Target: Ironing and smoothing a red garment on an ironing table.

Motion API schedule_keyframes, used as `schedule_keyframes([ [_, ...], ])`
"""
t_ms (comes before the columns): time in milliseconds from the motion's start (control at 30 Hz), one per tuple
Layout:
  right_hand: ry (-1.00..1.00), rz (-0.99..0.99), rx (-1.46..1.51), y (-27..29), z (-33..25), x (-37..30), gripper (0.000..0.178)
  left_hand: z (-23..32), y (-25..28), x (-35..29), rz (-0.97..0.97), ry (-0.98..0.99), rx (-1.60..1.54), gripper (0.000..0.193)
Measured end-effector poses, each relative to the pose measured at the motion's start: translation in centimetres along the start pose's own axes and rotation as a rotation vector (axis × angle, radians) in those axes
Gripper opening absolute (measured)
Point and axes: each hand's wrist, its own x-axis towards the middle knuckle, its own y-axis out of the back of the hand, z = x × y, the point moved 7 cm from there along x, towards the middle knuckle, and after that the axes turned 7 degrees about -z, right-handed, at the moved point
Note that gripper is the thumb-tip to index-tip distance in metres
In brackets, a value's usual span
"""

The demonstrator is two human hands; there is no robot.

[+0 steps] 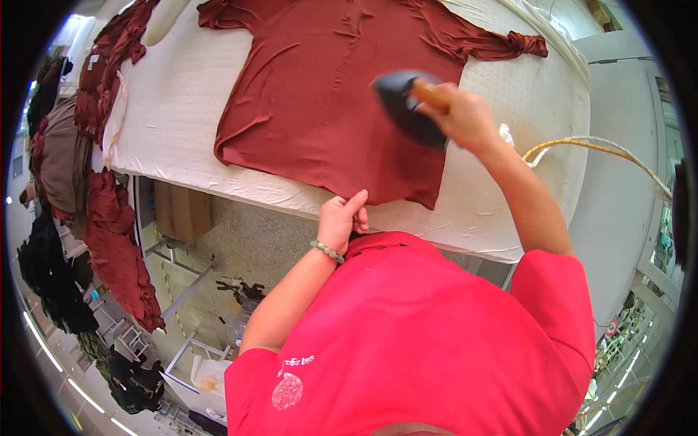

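Observation:
A dark red long-sleeved shirt [313, 94] lies spread over the white padded ironing table [167, 94], its hem toward me. My right hand [465, 116] is closed around the tan handle of a dark iron [408, 109], blurred by motion, over the right part of the shirt. Whether the iron's sole touches the cloth I cannot tell. At the near hem, my left hand [345, 219] pinches the shirt's edge between thumb and fingers. A beaded bracelet circles that wrist.
Yellow and white hoses [582, 145] run off to the right by a grey cabinet [618, 131]. More dark red garments [116, 247] and black clothes [54, 269] hang at the left. Beneath the table stands a cardboard box [182, 211]. A metal frame [189, 291] is below left.

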Motion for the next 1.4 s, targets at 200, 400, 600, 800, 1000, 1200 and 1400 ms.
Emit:
schedule_keyframes([
  [200, -0.336, 0.241, -0.201, 4.2, 13.5, -1.2, 0.04, -0.8, 1.5, 0.2, 0.011, 0.043, 0.084, 0.036],
  [400, -0.504, 0.262, -0.326, 5.6, 19.4, -5.6, 0.04, -1.3, 0.2, 0.9, -0.046, 0.115, 0.203, 0.034],
  [600, -0.058, 0.576, 0.07, -1.9, 9.2, -12.4, 0.042, 4.2, 1.6, -0.7, 0.032, 0.188, 0.588, 0.033],
  [800, -0.431, -0.086, 0.569, -15.4, 6.8, -15.5, 0.036, 20.9, 21.1, 0.0, 1.012, -0.553, 1.424, 0.053],
  [1000, -0.275, -0.141, 0.928, -6.8, 8.8, -14.7, 0.025, 21.8, 28.7, 2.6, 0.557, -0.061, 1.098, 0.039],
  [1200, -0.556, 0.158, 1.09, -8.7, 16.9, -22.2, 0.021, 17.9, 21.6, -1.6, 0.212, -0.076, 0.426, 0.016],
  [1400, -0.749, 0.224, 0.788, -14.6, 4.5, -21.1, 0.024, 15.5, 17.6, -0.7, 0.069, 0.015, 0.262, 0.017],
])
